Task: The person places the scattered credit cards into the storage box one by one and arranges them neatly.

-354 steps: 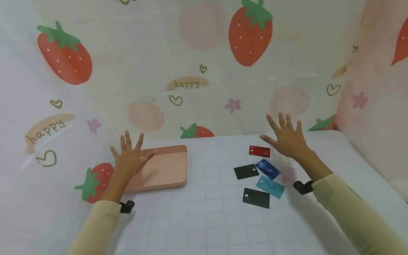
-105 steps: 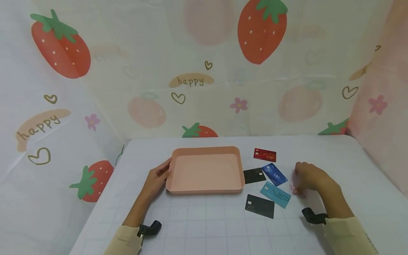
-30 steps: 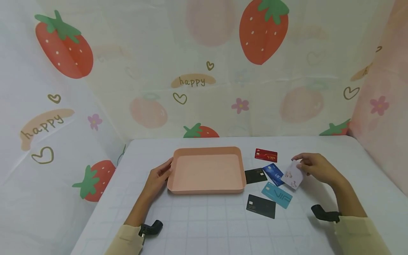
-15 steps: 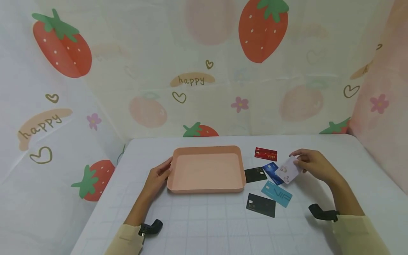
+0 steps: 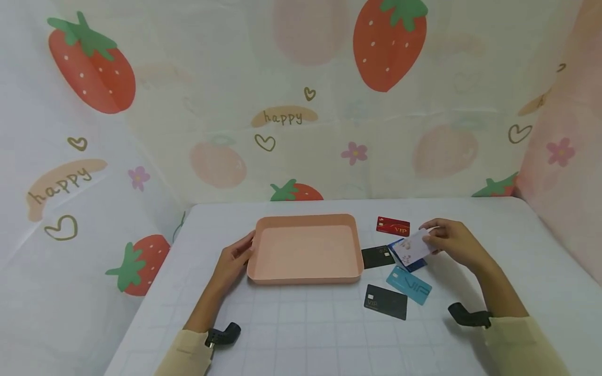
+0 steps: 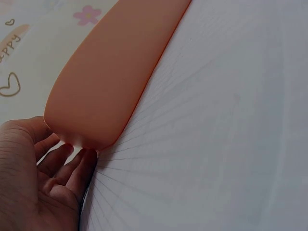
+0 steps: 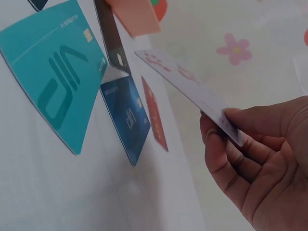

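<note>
Both hands are occupied. The right hand (image 5: 453, 240) has a narrow pinch on a white card with a pink pattern (image 5: 411, 248), thumb on the upper face and bent fingers beneath, as the right wrist view confirms. The hold is taken at one end only, which leaves most of the printed face uncovered and, in my judgement, lets the thin card be carried clear of the surface without bending. This card is raised and tilted above the blue card (image 5: 417, 266), hiding part of it in the head view; the right wrist view shows the two apart. The left hand (image 5: 235, 256) grips the left end of the pink tray (image 5: 305, 256), bent fingers meeting its end wall; whether any fingertip passes underneath cannot be told. This hold appears intended to steady the tray, which sits level on the white table (image 5: 282, 334) with its open side up. To the tray's right, the remaining cards lie flat in no evident order: a red card (image 5: 393, 225) farthest back, a black card (image 5: 378, 257) beside the tray's right wall, contact uncertain, a teal card (image 5: 409, 284) in front of the blue one, and a dark grey card (image 5: 385, 302) nearest the person.
</note>
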Tool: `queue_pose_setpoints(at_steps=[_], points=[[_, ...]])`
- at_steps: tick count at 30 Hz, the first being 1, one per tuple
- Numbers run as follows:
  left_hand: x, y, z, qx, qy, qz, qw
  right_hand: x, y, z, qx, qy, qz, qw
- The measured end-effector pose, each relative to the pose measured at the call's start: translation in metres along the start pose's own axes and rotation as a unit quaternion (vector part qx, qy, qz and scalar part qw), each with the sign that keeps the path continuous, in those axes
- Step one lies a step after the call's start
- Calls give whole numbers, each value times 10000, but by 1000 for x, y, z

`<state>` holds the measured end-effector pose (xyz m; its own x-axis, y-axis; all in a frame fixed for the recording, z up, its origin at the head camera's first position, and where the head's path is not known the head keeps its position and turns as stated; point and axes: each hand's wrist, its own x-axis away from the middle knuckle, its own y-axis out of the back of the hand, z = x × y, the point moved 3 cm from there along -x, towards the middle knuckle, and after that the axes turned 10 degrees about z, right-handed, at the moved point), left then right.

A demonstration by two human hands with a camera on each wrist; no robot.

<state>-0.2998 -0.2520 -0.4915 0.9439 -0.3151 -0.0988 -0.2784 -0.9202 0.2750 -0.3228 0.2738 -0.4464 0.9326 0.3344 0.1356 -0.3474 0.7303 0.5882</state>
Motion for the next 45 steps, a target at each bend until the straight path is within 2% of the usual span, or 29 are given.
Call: queue_pose_setpoints(at_steps=[11, 26, 34, 45], points=[[0, 0, -3, -16, 151, -90, 9998, -2, -9, 6, -172, -128, -237, 9995], [1, 0, -2, -70, 241, -191, 9995, -13, -19, 31, -332, 56, -412, 9986], [-7, 6, 26, -13, 199, -186, 9996, -15, -22, 42, -362, 210, -370, 9984], [-6, 6, 28, -33, 125, -266, 9996, -19, -25, 59, -626, 378, -226, 9971]])
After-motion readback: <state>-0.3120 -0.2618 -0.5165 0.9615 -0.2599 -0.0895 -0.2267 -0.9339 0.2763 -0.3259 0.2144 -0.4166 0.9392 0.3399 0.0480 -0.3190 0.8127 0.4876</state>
